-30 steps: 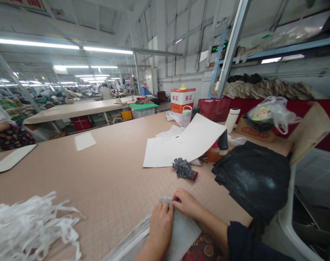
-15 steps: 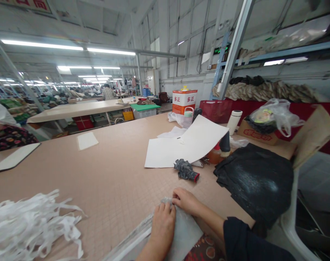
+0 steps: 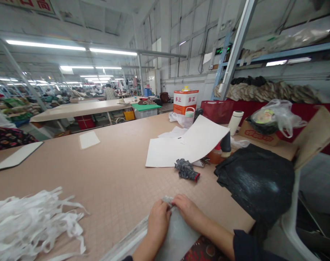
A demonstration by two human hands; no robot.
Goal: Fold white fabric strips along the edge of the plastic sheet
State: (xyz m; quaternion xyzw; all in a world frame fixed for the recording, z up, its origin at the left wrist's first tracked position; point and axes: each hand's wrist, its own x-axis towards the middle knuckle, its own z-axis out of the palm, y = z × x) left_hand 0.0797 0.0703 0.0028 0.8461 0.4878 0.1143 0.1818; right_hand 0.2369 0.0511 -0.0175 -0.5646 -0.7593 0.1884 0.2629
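Observation:
A greyish, translucent plastic sheet (image 3: 178,237) lies over the table's near edge and hangs toward my lap. Its bunched far end sticks out between my two hands. My left hand (image 3: 159,217) is closed on that end from the left, fingers curled with the tips hidden. Close beside it, my right hand (image 3: 189,212) pinches the same gathered plastic from the right. Beyond them on the table lies a grey knitted glove (image 3: 186,169) with a red cuff.
White strips (image 3: 31,221) are heaped at the left. Large white card (image 3: 165,152) lies past the glove, its right side propped up. Black sheets (image 3: 257,181) cover the table's right part. A white bottle (image 3: 235,122) and a carton (image 3: 259,134) stand behind. A co-worker's sleeve (image 3: 0,117) shows far left.
My left hand has turned and its fingers, which lay flatter over the plastic, are now curled at its far end. My right hand has shifted slightly nearer. The view has swung slightly left.

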